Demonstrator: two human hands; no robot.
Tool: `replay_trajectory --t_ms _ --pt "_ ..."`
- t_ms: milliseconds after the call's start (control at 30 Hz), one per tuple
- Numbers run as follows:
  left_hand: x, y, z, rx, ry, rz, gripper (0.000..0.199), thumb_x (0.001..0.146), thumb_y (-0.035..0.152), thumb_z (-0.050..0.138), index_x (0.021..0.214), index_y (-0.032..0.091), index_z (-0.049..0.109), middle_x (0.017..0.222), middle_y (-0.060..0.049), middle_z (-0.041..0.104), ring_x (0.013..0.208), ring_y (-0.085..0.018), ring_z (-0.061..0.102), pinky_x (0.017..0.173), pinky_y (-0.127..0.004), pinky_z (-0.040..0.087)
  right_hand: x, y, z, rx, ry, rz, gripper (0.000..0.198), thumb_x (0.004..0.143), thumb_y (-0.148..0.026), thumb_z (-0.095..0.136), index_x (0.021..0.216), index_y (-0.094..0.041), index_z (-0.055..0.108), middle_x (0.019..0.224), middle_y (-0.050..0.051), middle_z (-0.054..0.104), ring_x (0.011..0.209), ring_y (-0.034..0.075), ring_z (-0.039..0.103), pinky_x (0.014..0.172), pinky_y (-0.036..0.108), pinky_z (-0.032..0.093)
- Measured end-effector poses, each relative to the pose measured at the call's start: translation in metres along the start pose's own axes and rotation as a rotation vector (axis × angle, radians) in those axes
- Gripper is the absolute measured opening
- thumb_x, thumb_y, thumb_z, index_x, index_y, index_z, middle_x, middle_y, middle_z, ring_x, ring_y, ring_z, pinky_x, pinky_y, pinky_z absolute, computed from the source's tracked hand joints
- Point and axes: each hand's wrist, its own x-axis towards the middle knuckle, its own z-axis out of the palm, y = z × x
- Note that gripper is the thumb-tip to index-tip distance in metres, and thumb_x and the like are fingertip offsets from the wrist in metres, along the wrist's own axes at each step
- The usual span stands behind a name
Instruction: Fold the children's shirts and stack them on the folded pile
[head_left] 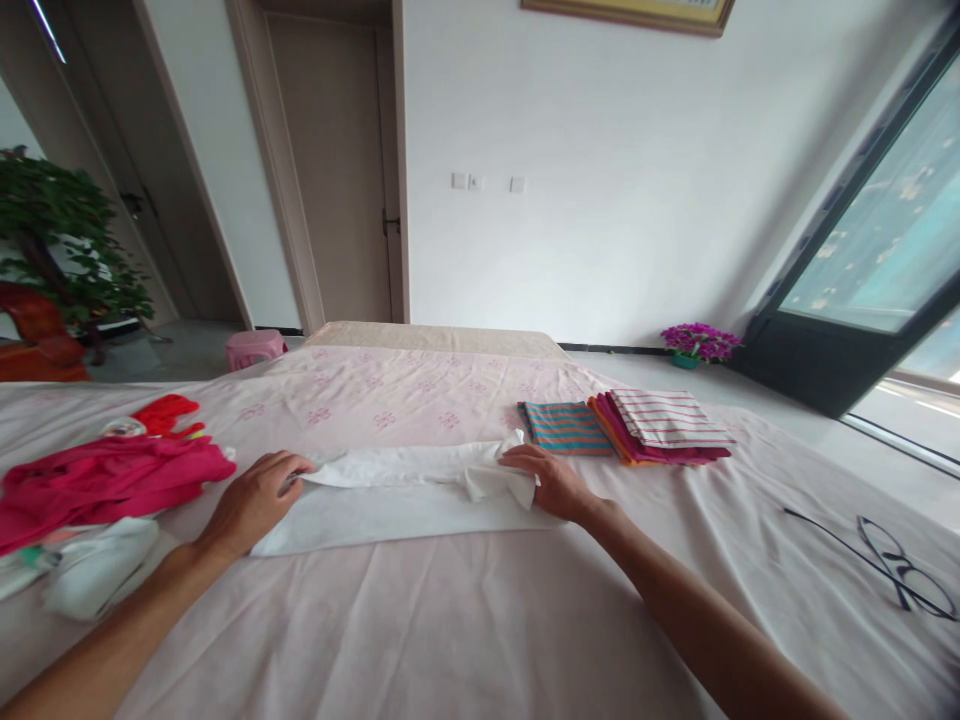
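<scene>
From the head camera I see my two hands working on a white cloth (405,510), which lies stretched from side to side across the pink sheet (390,630), straight in front of me. My left hand (259,495) grasps the cloth's far edge at its left end, thumb and fingers pinched together on the fabric. My right hand (553,485) grasps the other end, where the fabric bunches up in creases around the fingers. Between them the far edge is turned over towards me, and the near part lies flat and fairly smooth.

Just beyond my right hand I have the striped cloth (566,428), blue and orange, folded flat. Its right side touches the folded stack (667,420), which has a white, red-striped piece on top and magenta and orange ones under it. Farther right, glasses (892,565) rest on the sheet with their arms unfolded.

On my left, near the left hand, a loose heap (112,480) of pink clothing spreads out, with a red piece (166,414) behind it and a white garment (105,565) in front, beside my forearm. Past the sheet I make out a pink stool (256,348) and purple flowers (703,342) on the floor.
</scene>
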Motion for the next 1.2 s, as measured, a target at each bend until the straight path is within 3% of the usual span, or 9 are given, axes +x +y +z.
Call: replay_trajectory --t_ms 100,233,367,567,767,867,967,1100,1200 --pt "-0.004 0.004 0.001 -0.037 0.016 -0.006 0.021 0.085 0.025 0.045 0.093 0.025 0.064 0.099 -0.002 0.069 0.099 -0.020 0.063 0.088 -0.030 0.047 -0.001 -0.002 -0.003 0.148 0.024 0.020 0.027 0.081 -0.025 0.059 0.102 -0.023 0.075 0.112 0.008 0.072 0.106 0.025 0.065 0.095 0.041 0.049" --pt "-0.006 0.004 -0.005 -0.002 0.077 -0.051 0.019 0.086 0.028 0.046 0.092 0.024 0.063 0.099 -0.003 0.068 0.098 -0.020 0.062 0.088 -0.031 0.046 -0.003 -0.002 -0.012 0.431 0.192 0.239 0.029 0.080 -0.035 0.062 0.101 -0.019 0.076 0.105 0.009 0.074 0.099 0.026 0.067 0.089 0.039 0.052" --pt "-0.017 0.002 -0.004 0.048 -0.077 -0.049 0.018 0.083 0.024 0.046 0.090 0.025 0.063 0.098 -0.001 0.068 0.099 -0.020 0.061 0.087 -0.030 0.045 -0.012 0.006 -0.014 0.468 0.043 0.267 0.029 0.077 -0.037 0.067 0.096 -0.017 0.077 0.100 0.009 0.075 0.095 0.027 0.068 0.086 0.039 0.053" --pt "-0.022 0.013 -0.006 0.121 -0.173 -0.045 0.021 0.082 0.016 0.043 0.086 0.024 0.061 0.094 -0.001 0.067 0.095 -0.020 0.061 0.083 -0.030 0.044 -0.018 0.018 -0.014 0.357 0.009 0.113 0.023 0.074 -0.025 0.063 0.093 -0.021 0.077 0.101 0.007 0.075 0.104 0.027 0.066 0.096 0.042 0.049" --pt "-0.018 0.022 -0.019 0.198 -0.217 0.003 0.024 0.074 0.008 0.044 0.081 0.023 0.061 0.087 -0.002 0.066 0.090 -0.021 0.060 0.083 -0.033 0.041 -0.018 0.029 -0.020 0.285 0.001 0.162 0.019 0.074 -0.022 0.056 0.072 -0.021 0.075 0.094 0.006 0.075 0.097 0.025 0.068 0.092 0.039 0.050" --pt "-0.018 0.023 -0.021 0.189 -0.311 -0.053 0.031 0.068 0.002 0.042 0.079 0.024 0.062 0.086 -0.001 0.067 0.088 -0.020 0.062 0.080 -0.032 0.040 -0.010 0.036 -0.022 0.176 0.031 0.319 0.022 0.073 -0.018 0.051 0.066 -0.019 0.072 0.085 0.006 0.075 0.087 0.022 0.069 0.084 0.034 0.051" --pt "-0.010 0.029 -0.021 0.175 -0.322 -0.101 0.036 0.069 0.001 0.039 0.080 0.024 0.064 0.088 -0.001 0.068 0.090 -0.020 0.063 0.081 -0.032 0.041 0.007 0.034 -0.024 -0.034 0.140 0.515 0.025 0.076 -0.020 0.048 0.080 -0.020 0.073 0.082 0.004 0.073 0.081 0.020 0.068 0.076 0.031 0.050" --pt "0.008 0.046 -0.013 0.073 -0.255 -0.157 0.034 0.079 0.009 0.036 0.090 0.025 0.065 0.103 0.000 0.070 0.097 -0.018 0.064 0.086 -0.030 0.044 0.039 0.019 -0.020 -0.292 0.144 0.666 0.033 0.089 -0.041 0.045 0.095 -0.022 0.071 0.094 0.009 0.071 0.091 0.026 0.066 0.080 0.036 0.047" --pt "0.015 0.055 0.003 0.053 -0.214 -0.170 0.034 0.087 0.019 0.036 0.103 0.024 0.066 0.113 -0.002 0.069 0.105 -0.019 0.063 0.093 -0.031 0.044 0.059 0.016 -0.009 -0.336 0.136 0.773 0.044 0.085 -0.055 0.051 0.111 -0.023 0.067 0.109 0.012 0.069 0.103 0.031 0.063 0.086 0.043 0.045"
